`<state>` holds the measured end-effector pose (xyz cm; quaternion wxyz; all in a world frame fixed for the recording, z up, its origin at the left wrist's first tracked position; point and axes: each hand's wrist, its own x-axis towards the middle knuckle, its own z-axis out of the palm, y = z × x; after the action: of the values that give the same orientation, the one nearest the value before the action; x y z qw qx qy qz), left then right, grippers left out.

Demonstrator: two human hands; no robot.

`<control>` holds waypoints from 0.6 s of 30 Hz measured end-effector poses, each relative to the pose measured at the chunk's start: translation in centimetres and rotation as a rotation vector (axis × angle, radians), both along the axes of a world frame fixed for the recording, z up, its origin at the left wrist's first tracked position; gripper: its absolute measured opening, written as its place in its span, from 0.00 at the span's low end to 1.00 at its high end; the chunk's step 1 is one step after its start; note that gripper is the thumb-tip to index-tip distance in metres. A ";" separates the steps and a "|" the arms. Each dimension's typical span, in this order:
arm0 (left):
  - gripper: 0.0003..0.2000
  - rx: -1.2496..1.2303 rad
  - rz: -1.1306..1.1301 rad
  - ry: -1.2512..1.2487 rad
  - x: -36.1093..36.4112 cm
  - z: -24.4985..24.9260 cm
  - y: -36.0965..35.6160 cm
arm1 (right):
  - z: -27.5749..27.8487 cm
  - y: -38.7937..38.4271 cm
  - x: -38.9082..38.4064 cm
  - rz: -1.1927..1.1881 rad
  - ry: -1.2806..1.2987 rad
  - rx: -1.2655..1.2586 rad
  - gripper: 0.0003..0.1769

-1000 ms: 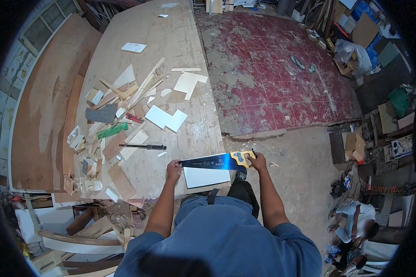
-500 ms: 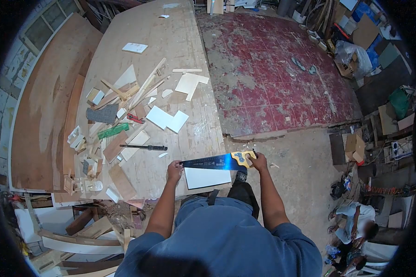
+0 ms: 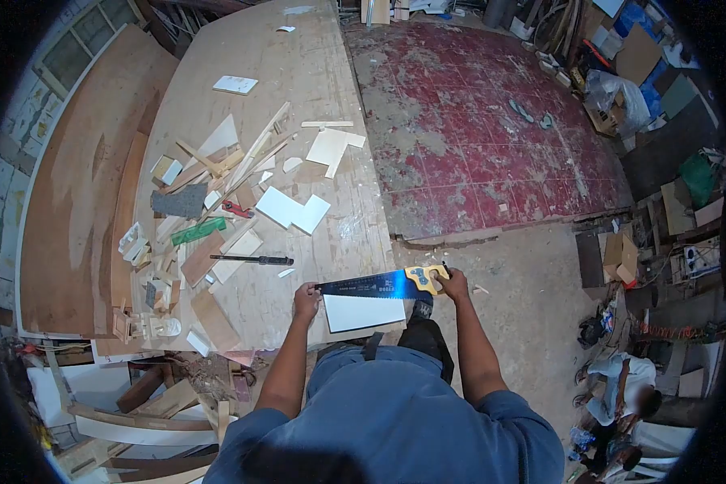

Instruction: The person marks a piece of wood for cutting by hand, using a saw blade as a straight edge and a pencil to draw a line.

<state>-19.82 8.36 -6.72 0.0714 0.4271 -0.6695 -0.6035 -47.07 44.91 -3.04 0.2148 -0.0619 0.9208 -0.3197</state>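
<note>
A hand saw [image 3: 371, 285] with a blue-black blade and a yellow handle lies level between my hands. My right hand [image 3: 453, 285] is wrapped round the handle. At the blade's narrow tip, my left hand [image 3: 306, 298] pinches the end. Just below the blade a white rectangular board [image 3: 365, 313] rests at the near edge of the wooden table [image 3: 339, 242], its upper edge partly covered by the saw. Farther up the table lie an L-shaped white piece [image 3: 293, 210] and a pale notched wood piece [image 3: 333, 150].
Wood offcuts, a green strip [image 3: 198, 231], a red tool [image 3: 237, 209] and a long black tool [image 3: 254, 260] lie on the table's left. A cardboard box [image 3: 619, 258] stands at right. Two people are at the lower right, one in a white shirt [image 3: 633, 383].
The view has shifted very slightly. My hands and the saw hold nearly the same pose.
</note>
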 end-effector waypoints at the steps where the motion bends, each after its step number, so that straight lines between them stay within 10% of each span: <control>1: 0.13 0.001 0.000 -0.001 0.0 0.0 0.0 | 0.2 -0.1 0.1 -0.004 0.004 0.018 0.27; 18: 0.12 0.031 -0.007 0.045 0.4 0.2 0.4 | -0.4 0.5 0.3 -0.025 -0.049 0.025 0.25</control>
<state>-19.38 8.73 -6.47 0.0777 0.4123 -0.6599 -0.6233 -46.75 45.37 -3.48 0.2339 -0.0398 0.9199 -0.3122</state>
